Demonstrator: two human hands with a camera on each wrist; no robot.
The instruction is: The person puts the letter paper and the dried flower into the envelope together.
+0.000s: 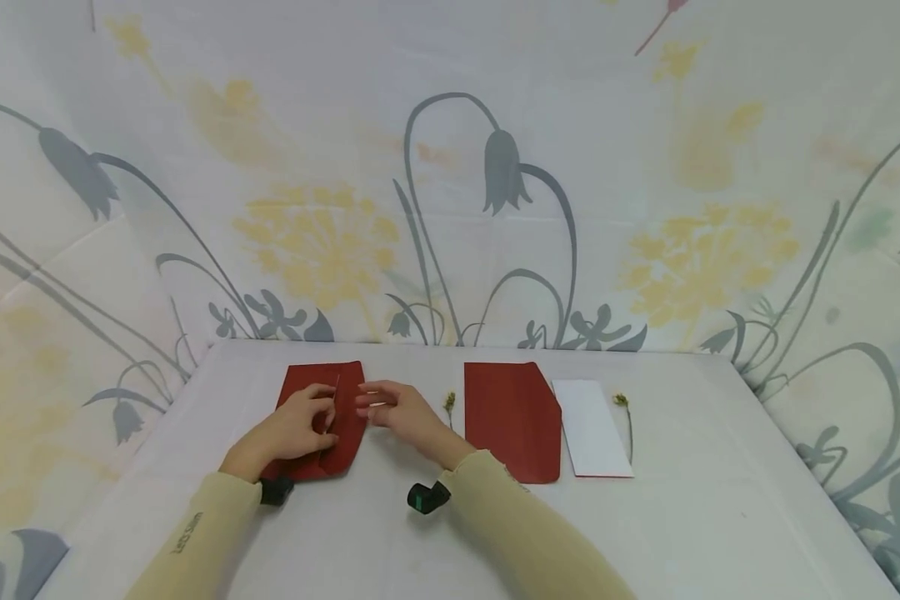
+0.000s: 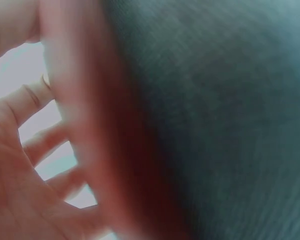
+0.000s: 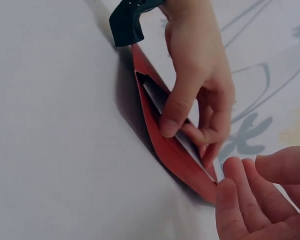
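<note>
Red envelope (image 1: 322, 417) lies flat on the table (image 1: 390, 542), left of centre toward the back edge — long axis running front to back, open mouth at the far end. A white card (image 3: 162, 100) sits inside it, visible through the opening in the right wrist view, same long axis as the envelope.

Left hand (image 1: 292, 429) rests on the envelope, wrist toward the front edge, fingers curled: thumb presses on the upper flap while the other fingers tuck into the mouth against the card, holding envelope and card together. Left wrist view is blurred, mostly blocked by red; shows only spread fingers.

Right hand (image 1: 393, 412) hovers just beside the envelope's right edge, fingers loosely bent and pointing left toward the opening, holding nothing, not touching the envelope as far as can be seen.

To the right — a small dried flower (image 1: 449, 406), a second red envelope (image 1: 512, 421), a white card (image 1: 592, 429) and another dried flower (image 1: 624, 421), in a row along the back half.
</note>
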